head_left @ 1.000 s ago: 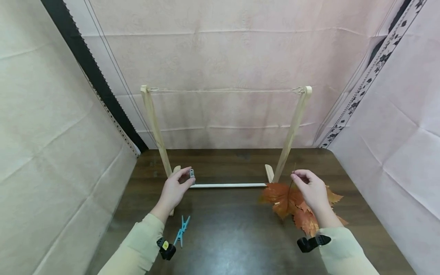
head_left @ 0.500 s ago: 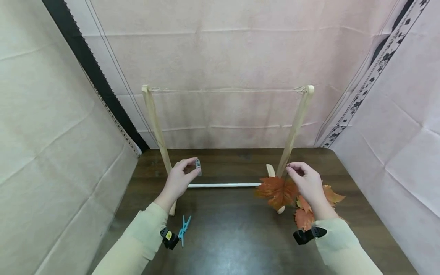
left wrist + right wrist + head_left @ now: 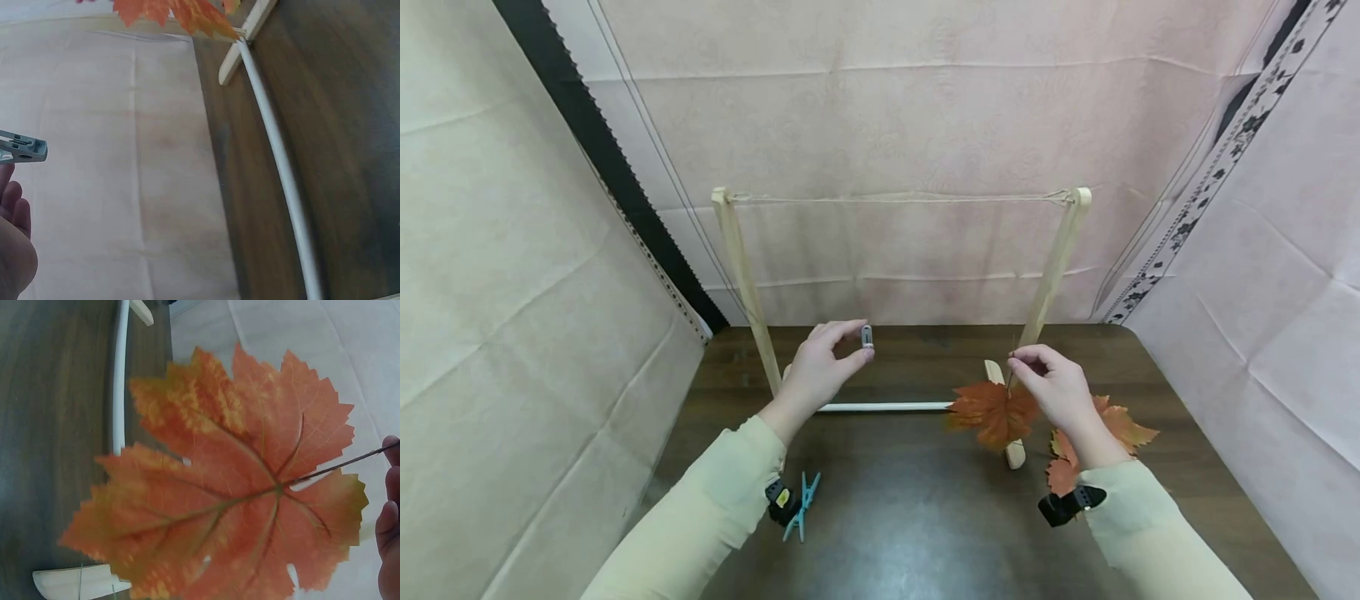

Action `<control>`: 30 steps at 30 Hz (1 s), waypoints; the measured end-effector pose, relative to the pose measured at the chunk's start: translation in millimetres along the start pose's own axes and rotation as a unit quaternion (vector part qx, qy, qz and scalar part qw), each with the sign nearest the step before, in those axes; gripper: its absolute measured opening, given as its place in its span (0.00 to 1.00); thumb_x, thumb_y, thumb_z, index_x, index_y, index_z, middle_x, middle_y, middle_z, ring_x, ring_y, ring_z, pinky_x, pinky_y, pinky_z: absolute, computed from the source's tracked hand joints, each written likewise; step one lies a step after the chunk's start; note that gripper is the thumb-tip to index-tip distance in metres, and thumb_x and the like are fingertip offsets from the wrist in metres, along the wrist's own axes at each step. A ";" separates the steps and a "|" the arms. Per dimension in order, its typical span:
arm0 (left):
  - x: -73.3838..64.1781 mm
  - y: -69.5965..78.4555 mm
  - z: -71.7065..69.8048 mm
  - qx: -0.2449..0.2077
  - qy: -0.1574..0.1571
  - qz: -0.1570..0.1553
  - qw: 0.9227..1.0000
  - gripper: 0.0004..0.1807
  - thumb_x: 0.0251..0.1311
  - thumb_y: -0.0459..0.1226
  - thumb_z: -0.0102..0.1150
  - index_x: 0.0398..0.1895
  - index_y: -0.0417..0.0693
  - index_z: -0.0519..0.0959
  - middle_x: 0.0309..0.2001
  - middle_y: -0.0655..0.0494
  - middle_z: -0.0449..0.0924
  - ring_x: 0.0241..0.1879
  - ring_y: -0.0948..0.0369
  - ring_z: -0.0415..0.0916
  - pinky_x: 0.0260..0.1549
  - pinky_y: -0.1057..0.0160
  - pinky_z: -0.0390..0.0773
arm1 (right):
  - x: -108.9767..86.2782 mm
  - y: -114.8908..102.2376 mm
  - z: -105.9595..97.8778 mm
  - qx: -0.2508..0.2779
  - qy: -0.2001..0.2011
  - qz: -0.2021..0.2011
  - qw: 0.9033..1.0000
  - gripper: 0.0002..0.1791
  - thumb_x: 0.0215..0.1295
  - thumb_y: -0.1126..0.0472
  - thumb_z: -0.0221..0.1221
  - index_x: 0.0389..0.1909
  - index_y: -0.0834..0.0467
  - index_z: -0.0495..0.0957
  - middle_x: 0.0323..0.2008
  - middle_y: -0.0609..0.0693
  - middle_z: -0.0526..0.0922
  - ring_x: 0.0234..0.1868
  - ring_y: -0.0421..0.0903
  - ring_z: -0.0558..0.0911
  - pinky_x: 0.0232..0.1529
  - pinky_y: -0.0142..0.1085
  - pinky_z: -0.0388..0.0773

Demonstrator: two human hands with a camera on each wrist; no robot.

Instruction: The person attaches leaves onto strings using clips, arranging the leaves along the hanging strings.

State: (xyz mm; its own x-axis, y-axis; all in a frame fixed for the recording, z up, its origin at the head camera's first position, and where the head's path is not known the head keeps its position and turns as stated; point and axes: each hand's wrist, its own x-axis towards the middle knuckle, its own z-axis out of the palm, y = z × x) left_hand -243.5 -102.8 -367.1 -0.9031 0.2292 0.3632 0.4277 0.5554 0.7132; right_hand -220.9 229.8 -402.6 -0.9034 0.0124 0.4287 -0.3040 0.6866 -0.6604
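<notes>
My left hand pinches a small grey clothespin between thumb and fingers, above the white rod. In the left wrist view the clothespin points to the right, and only part of the hand shows. With my right hand I pinch the thin stem of an orange maple-like leaf. The leaf hangs below those fingers, in front of the foot of the right post. Its whole veined blade nearly fills the right wrist view, stem towards the fingertips at the right edge.
A wooden frame with a left post and right post carries a string across its top and a white rod below. A blue clothespin lies by my left wrist. More leaves lie beside my right forearm.
My left hand has moved right and farther away with the grey clothespin. My right hand has moved left and slightly farther away, bringing the leaf off the other leaves.
</notes>
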 end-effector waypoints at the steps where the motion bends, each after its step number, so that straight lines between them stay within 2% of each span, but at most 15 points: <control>1: 2.0 4.1 0.3 -0.005 -0.001 0.002 1.000 0.23 0.49 0.52 0.57 0.51 0.64 0.71 0.43 0.70 0.71 0.45 0.67 0.64 0.41 0.61 0.68 | 1.3 -0.8 0.3 0.000 -0.001 -0.002 1.000 0.12 0.56 0.48 0.55 0.35 0.51 0.77 0.30 0.43 0.78 0.30 0.38 0.72 0.29 0.28 0.69; 5: 9.8 18.9 5.9 -0.053 0.008 0.012 0.998 0.21 0.50 0.48 0.58 0.49 0.59 0.73 0.40 0.67 0.72 0.43 0.67 0.65 0.43 0.63 0.67 | 4.8 -5.2 0.4 0.004 0.000 -0.003 1.000 0.12 0.56 0.49 0.55 0.35 0.51 0.77 0.29 0.43 0.78 0.29 0.38 0.72 0.28 0.28 0.69; 9: 14.8 30.5 15.8 -0.082 0.024 0.008 0.996 0.20 0.49 0.46 0.60 0.48 0.57 0.74 0.37 0.64 0.73 0.40 0.68 0.65 0.41 0.65 0.68 | 9.1 -10.2 3.1 0.020 0.004 0.000 1.000 0.12 0.55 0.48 0.56 0.35 0.51 0.76 0.29 0.43 0.78 0.29 0.39 0.72 0.28 0.28 0.69; 16: 23.1 47.8 25.8 -0.093 0.049 0.035 0.994 0.20 0.49 0.41 0.60 0.49 0.53 0.74 0.38 0.61 0.74 0.39 0.66 0.66 0.41 0.66 0.69 | 15.0 -19.4 12.6 0.046 0.006 -0.014 0.999 0.12 0.54 0.48 0.56 0.34 0.51 0.76 0.27 0.42 0.77 0.27 0.39 0.71 0.27 0.28 0.68; 21: 25.9 56.9 28.1 -0.104 0.048 0.045 0.992 0.21 0.51 0.42 0.59 0.50 0.52 0.73 0.39 0.61 0.73 0.41 0.65 0.67 0.41 0.67 0.69 | 14.4 -20.9 15.6 0.054 0.005 -0.015 0.998 0.12 0.55 0.48 0.56 0.33 0.51 0.76 0.26 0.42 0.77 0.26 0.39 0.71 0.25 0.29 0.68; 30: 32.3 66.4 30.2 -0.109 0.048 0.046 0.992 0.20 0.52 0.43 0.57 0.50 0.51 0.73 0.39 0.61 0.73 0.41 0.63 0.68 0.40 0.67 0.69 | 11.5 -22.6 18.3 0.063 0.010 -0.010 0.998 0.11 0.55 0.49 0.56 0.34 0.52 0.76 0.27 0.43 0.76 0.26 0.40 0.70 0.25 0.29 0.68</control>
State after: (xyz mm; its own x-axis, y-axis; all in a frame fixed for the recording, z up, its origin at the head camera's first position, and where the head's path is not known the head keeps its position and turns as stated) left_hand -245.5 -34.4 -326.1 -0.8569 0.1876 0.4802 0.5151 0.3477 0.7834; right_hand -230.0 201.1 -394.0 -0.8909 0.0163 0.4539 -0.3581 0.5894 -0.7241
